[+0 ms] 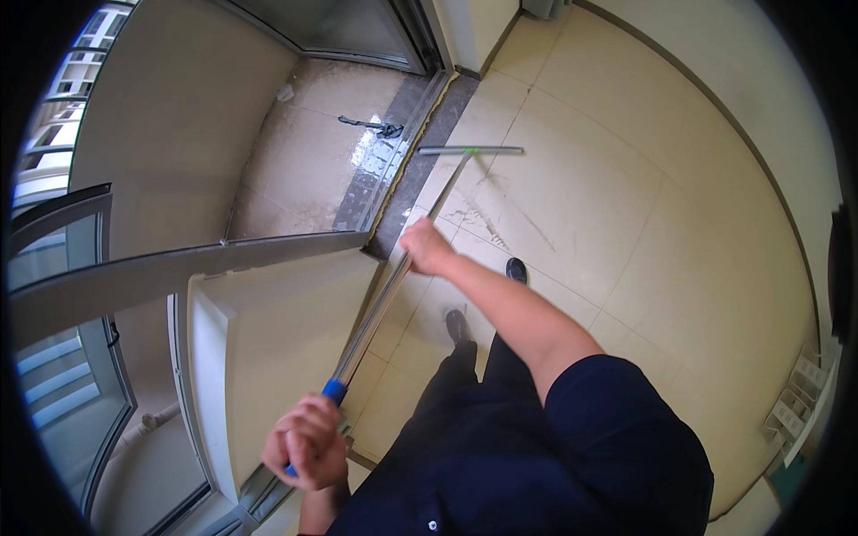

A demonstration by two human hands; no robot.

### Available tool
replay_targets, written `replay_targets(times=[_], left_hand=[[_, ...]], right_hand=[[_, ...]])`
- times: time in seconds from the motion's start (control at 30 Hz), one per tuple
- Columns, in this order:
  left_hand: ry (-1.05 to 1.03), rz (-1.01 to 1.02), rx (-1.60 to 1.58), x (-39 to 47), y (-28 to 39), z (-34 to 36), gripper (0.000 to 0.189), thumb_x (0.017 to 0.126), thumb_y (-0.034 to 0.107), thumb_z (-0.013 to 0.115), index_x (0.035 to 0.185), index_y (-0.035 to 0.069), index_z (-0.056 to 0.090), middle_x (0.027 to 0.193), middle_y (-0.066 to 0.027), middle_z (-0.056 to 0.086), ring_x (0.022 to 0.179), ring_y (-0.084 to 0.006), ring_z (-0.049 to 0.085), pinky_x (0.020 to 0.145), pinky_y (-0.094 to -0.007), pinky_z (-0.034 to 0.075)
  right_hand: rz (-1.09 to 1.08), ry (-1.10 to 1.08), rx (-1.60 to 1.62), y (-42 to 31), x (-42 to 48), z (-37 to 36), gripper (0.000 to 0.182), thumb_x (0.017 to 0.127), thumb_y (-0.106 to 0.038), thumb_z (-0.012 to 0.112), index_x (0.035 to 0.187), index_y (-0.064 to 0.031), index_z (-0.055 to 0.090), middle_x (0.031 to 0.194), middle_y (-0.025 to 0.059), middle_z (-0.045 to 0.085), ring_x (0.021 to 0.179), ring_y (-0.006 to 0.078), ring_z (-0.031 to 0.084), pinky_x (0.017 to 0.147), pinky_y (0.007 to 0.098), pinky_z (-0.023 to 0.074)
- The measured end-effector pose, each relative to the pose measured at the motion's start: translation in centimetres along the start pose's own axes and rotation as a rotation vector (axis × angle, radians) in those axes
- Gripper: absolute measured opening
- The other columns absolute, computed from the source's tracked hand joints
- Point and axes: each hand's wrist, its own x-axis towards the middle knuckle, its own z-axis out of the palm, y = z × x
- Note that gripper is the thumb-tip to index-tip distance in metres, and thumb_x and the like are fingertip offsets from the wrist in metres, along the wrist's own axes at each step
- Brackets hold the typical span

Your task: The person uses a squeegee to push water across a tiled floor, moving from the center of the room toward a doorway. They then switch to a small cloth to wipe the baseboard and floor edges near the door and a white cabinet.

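Note:
A long-handled floor squeegee runs diagonally in front of me, its metal pole slanting up from lower left. My left hand is wrapped around the blue grip at the near end. Farther along, my right hand grasps the pole at about its middle. The wide squeegee head, with a green centre joint, is at the tiled floor beside the dark stone threshold. Wet streaks mark the tiles between the head and my shoes.
Past the sliding-door track lies a wet balcony floor with a dark crumpled item on it. A low wall and an open window sash stand at left. White wire racks are at the right wall.

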Motion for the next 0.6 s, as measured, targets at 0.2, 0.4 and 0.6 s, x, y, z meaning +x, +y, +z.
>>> replay_targets(times=[0.2, 0.4, 0.6], left_hand=[[0.114, -0.058, 0.051, -6.1, 7.0, -9.7, 0.029, 0.091, 0.005, 0.039, 0.064, 0.01, 0.032, 0.047, -0.0024, 0.032, 0.041, -0.0121, 0.029, 0.051, -0.034, 0.037], [0.163, 0.002, 0.114, -6.7, 10.3, -9.0, 0.031, 0.094, 0.019, 0.05, 0.069, 0.009, 0.036, 0.053, -0.0007, 0.037, 0.049, -0.0143, 0.043, 0.072, -0.0437, 0.047], [-0.301, 0.103, 0.304, -7.5, 7.9, -2.7, 0.041, 0.1, 0.041, 0.042, 0.081, 0.004, 0.041, 0.058, -0.007, 0.047, 0.048, -0.0221, 0.053, 0.061, -0.0468, 0.054]], right_hand=[[-0.032, -0.224, 0.114, -13.1, -4.1, 4.8, 0.013, 0.06, -0.023, 0.07, 0.065, -0.0106, 0.069, 0.075, 0.0128, 0.067, 0.079, 0.0309, 0.063, 0.079, 0.0389, 0.0479], [-0.239, -0.587, 0.118, -16.2, -0.6, 1.8, 0.018, 0.061, -0.022, 0.071, 0.072, -0.0078, 0.07, 0.078, 0.0147, 0.068, 0.078, 0.034, 0.065, 0.067, 0.0435, 0.0519], [-0.178, -0.09, 0.355, -8.9, -5.6, 6.2, 0.023, 0.058, -0.023, 0.073, 0.064, -0.0077, 0.056, 0.069, 0.0118, 0.06, 0.075, 0.0326, 0.059, 0.066, 0.0422, 0.0485]])
